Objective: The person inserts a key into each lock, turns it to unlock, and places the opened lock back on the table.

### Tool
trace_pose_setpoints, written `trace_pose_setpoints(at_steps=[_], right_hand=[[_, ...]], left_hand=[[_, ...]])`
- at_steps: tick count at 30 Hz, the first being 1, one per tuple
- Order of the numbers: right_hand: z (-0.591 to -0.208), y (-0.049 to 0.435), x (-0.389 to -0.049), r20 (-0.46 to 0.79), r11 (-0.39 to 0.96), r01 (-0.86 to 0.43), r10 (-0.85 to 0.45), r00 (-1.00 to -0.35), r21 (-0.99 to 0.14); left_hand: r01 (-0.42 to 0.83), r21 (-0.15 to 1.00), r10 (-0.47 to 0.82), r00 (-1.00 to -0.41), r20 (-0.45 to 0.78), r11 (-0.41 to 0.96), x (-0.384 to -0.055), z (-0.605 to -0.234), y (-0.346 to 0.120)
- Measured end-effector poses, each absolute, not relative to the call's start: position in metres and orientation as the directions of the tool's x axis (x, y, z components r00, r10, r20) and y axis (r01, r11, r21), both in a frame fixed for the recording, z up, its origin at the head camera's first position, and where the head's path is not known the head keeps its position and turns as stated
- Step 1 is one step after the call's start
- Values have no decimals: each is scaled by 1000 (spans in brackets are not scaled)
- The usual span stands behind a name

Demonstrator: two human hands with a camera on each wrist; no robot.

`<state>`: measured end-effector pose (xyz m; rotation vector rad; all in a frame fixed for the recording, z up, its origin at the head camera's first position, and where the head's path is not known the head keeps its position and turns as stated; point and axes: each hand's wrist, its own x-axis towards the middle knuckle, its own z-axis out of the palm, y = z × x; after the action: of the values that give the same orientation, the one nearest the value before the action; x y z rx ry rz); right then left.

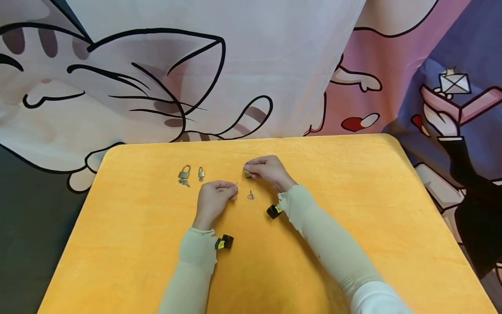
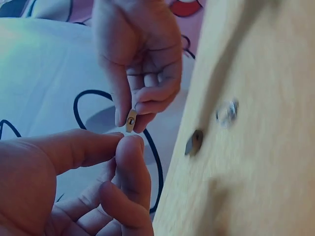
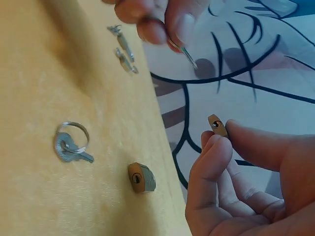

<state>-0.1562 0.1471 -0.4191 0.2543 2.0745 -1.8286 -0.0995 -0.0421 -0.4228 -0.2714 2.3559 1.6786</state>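
While my left hand (image 1: pixel 213 198) pinches a slim key (image 3: pixel 189 57) in a tight, narrow hold, my right hand (image 1: pixel 270 170) narrowly pinches a small brass-coloured padlock (image 3: pixel 217 129), keyhole (image 3: pixel 215 124) showing. Key and padlock apart, both above the table (image 1: pixel 353 183). Second padlock (image 3: pixel 145 179) and ringed key (image 3: pixel 64 149) lie on it, near my right hand.

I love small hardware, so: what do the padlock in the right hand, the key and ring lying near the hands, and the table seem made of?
Padlock: probably brass, its end face yellowish and dull around the keyhole.
Key: silvery grey metal, perhaps plated steel, faintly shiny.
Ring: shinier metal, likely steel, with bright highlights.
Table: yellow, faintly streaked; wood or an imitation.
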Motion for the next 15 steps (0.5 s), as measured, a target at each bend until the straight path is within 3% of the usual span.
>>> trace_pose_setpoints(at_steps=[6, 15], right_hand=[[-418, 151, -139, -375, 68, 369, -92, -923, -927], [-417, 150, -123, -355, -47, 359, -75, -932, -932]], left_hand=[[-284, 953, 11, -958, -286, 108, -94, -422, -36], [-281, 960, 45, -959, -281, -2, -88, -423, -28]])
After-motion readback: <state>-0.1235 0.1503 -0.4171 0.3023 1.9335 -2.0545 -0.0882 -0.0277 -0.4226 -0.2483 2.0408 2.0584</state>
